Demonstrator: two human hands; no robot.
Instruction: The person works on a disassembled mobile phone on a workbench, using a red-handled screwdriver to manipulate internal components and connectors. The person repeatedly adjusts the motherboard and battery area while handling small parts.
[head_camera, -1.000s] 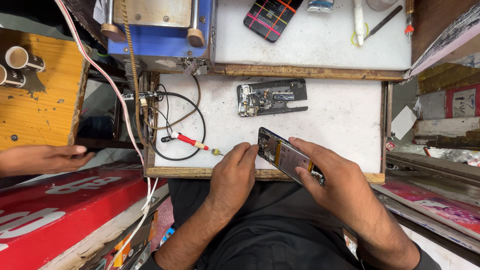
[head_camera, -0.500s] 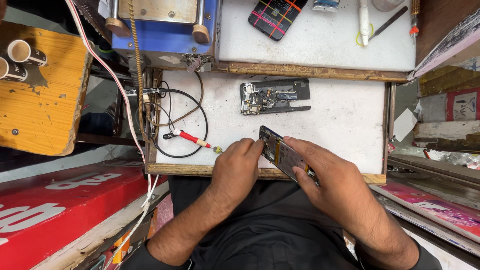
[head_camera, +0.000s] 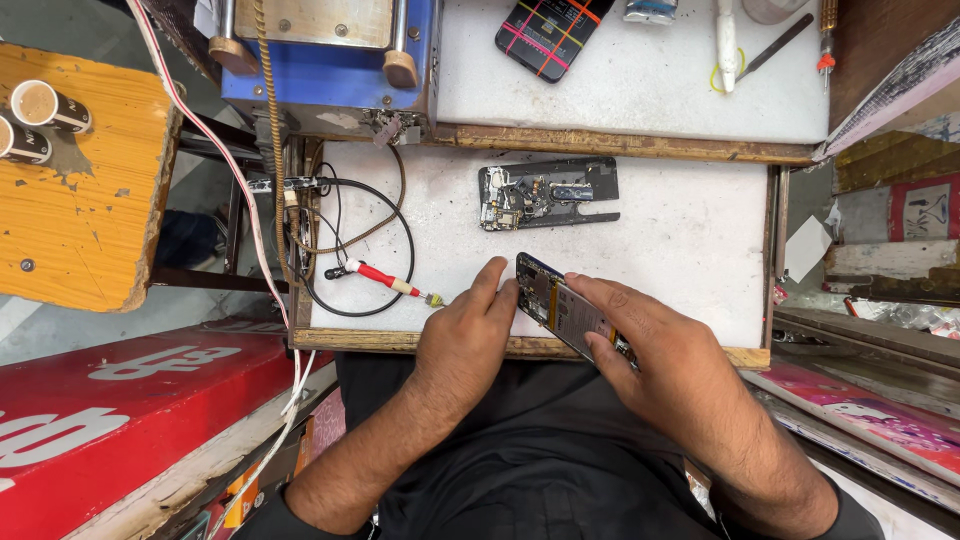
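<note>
An opened phone (head_camera: 560, 306), its insides facing up, lies tilted at the near edge of the white work board (head_camera: 680, 230). My right hand (head_camera: 650, 355) grips it from the right side. My left hand (head_camera: 470, 335) rests beside it on the left, fingertips touching the phone's upper left corner. A red-handled probe (head_camera: 385, 281) on a black cable lies just left of my left hand. A separate dark phone frame with a circuit board (head_camera: 545, 193) lies further back on the board.
A blue and wooden machine (head_camera: 320, 50) stands at the back left. A phone with a coloured line screen (head_camera: 550, 25), tweezers (head_camera: 727, 40) and tools lie on the upper shelf. An orange stool (head_camera: 90, 200) with paper cups is on the left, a red sign (head_camera: 110, 420) below it.
Another person's hand at the left edge has gone from view. My left hand has slid right, onto the phone's corner. The phone stays in my right hand.
</note>
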